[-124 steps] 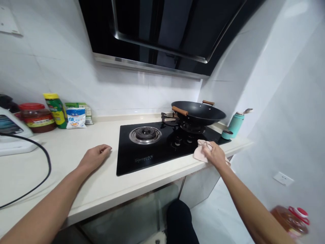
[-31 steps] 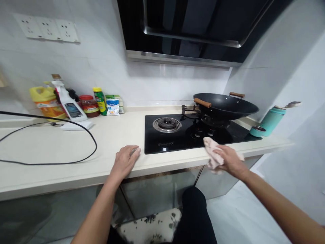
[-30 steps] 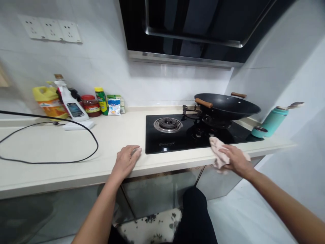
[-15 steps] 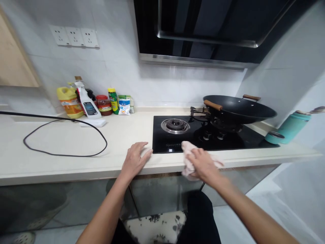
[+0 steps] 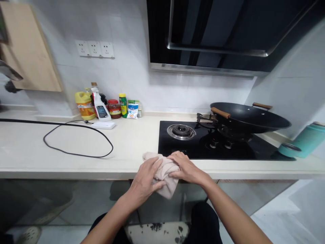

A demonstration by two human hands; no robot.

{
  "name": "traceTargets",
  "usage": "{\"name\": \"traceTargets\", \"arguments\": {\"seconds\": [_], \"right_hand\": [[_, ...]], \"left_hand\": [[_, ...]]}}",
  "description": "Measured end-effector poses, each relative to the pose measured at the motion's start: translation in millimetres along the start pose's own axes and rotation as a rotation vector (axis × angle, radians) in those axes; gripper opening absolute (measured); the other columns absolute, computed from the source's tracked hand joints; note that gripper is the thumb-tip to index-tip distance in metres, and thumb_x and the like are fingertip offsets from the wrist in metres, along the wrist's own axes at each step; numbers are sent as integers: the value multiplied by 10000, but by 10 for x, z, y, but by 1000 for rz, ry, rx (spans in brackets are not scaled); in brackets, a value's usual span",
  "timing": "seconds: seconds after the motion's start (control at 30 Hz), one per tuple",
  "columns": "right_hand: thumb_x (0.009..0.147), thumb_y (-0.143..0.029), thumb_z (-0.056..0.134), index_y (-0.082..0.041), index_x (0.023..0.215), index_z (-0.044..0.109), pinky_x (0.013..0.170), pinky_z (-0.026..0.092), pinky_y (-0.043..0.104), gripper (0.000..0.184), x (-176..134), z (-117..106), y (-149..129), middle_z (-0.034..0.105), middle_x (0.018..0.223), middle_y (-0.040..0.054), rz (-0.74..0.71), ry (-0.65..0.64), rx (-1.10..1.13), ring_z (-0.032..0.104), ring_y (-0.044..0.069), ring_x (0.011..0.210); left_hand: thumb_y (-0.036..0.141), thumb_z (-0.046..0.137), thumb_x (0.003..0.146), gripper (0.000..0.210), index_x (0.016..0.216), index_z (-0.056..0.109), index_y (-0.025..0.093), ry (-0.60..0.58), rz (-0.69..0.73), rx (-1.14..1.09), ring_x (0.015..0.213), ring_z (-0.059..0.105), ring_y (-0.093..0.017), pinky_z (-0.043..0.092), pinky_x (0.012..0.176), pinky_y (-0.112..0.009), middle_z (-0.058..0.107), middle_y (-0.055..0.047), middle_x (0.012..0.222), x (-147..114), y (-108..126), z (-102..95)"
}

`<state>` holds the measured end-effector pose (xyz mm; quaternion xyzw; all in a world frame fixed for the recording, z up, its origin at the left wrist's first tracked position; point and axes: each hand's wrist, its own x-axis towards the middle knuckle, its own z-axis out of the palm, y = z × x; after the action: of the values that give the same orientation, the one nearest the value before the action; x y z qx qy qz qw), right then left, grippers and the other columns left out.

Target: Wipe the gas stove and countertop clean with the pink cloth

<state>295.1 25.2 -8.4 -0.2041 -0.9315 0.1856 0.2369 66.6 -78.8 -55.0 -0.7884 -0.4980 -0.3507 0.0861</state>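
A crumpled pale pink cloth lies at the counter's front edge, partly hanging over it. My left hand grips its left side, thumb and fingers bent round the folds. From the right, my right hand has hold of the cloth too, its fingers closed on the other side. Just behind the hands is the front left corner of the black gas hob. The bare burner sits on the hob's left part. On its right part rests a large black wok with wooden handles.
A black cable loops over the left counter, near a white power strip. Against the wall stand a spray bottle, a yellow jug, a red-lidded jar and packets. A range hood overhangs the hob. Turquoise containers stand far right.
My right hand has brought the cloth leftward from the hob's front edge. My left hand, empty before, has moved right and now grips the cloth too. The view has shifted left.
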Motion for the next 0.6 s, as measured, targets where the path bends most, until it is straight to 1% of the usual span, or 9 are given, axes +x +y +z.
{"name": "traceTargets", "arguments": {"seconds": [0.07, 0.1, 0.2, 0.27, 0.33, 0.4, 0.5, 0.53, 0.6], "right_hand": [[939, -332, 631, -251, 1127, 645, 925, 420, 359, 205, -68, -73, 46, 635, 1088, 29, 46, 21, 41, 560, 205, 1033], [971, -339, 577, -237, 1038, 659, 876, 420, 332, 147, -76, -84, 50, 645, 1000, 16, 66, 43, 78, 569, 190, 961], [1018, -426, 465, -208, 862, 621, 725, 395, 270, 311, -28, -42, 59, 603, 797, -16, 178, 136, 210, 542, 150, 767], [1015, -503, 429, -208, 793, 563, 662, 370, 255, 393, 23, 11, 105, 555, 725, -31, 270, 199, 290, 506, 138, 700], [998, -557, 412, -216, 752, 503, 638, 364, 250, 431, 56, 49, 184, 514, 699, -35, 334, 271, 361, 484, 138, 684], [980, -578, 411, -219, 735, 481, 636, 368, 248, 440, 57, 60, 270, 496, 703, -33, 357, 291, 419, 473, 139, 690], [940, -581, 463, -213, 721, 498, 621, 352, 246, 430, 12, 33, 374, 489, 702, -32, 366, 249, 452, 460, 137, 684], [927, -582, 477, -212, 716, 498, 607, 342, 246, 427, -8, 18, 402, 484, 690, -34, 389, 247, 461, 454, 135, 672], [914, -584, 478, -210, 722, 507, 596, 340, 247, 421, -47, -13, 455, 494, 681, -33, 462, 279, 488, 456, 136, 658]], "left_hand": [[392, 646, 955, 697, 1566, 318, 323, 22, 13, 18, 1401, 471, -323, 434, 1138, -537, 464, -145, 1530, 8, 22, 47], [368, 635, 962, 697, 1573, 301, 323, 33, 5, 17, 1417, 456, -321, 427, 1147, -535, 441, -146, 1550, 19, 45, 63], [363, 650, 948, 792, 1603, 205, 322, 63, -41, -10, 1484, 364, -343, 398, 1176, -559, 319, -159, 1624, 70, 137, 56], [353, 657, 942, 808, 1600, 189, 339, 109, -63, -25, 1514, 296, -360, 384, 1183, -582, 251, -156, 1645, 110, 196, 10], [330, 643, 949, 729, 1572, 264, 350, 168, -92, -21, 1510, 290, -364, 388, 1176, -592, 253, -149, 1627, 150, 250, -40], [321, 628, 957, 587, 1500, 407, 336, 187, -101, -9, 1467, 349, -357, 395, 1165, -592, 334, -143, 1565, 189, 299, -58], [339, 665, 935, 465, 1385, 555, 299, 115, -55, 3, 1384, 440, -345, 418, 1140, -583, 454, -142, 1452, 243, 359, 14], [351, 697, 914, 497, 1388, 559, 292, 86, -42, 10, 1380, 445, -349, 425, 1131, -582, 460, -147, 1453, 262, 373, 61], [382, 779, 847, 678, 1459, 503, 287, 48, -45, 44, 1428, 393, -376, 423, 1124, -595, 403, -168, 1532, 305, 387, 165]]}}
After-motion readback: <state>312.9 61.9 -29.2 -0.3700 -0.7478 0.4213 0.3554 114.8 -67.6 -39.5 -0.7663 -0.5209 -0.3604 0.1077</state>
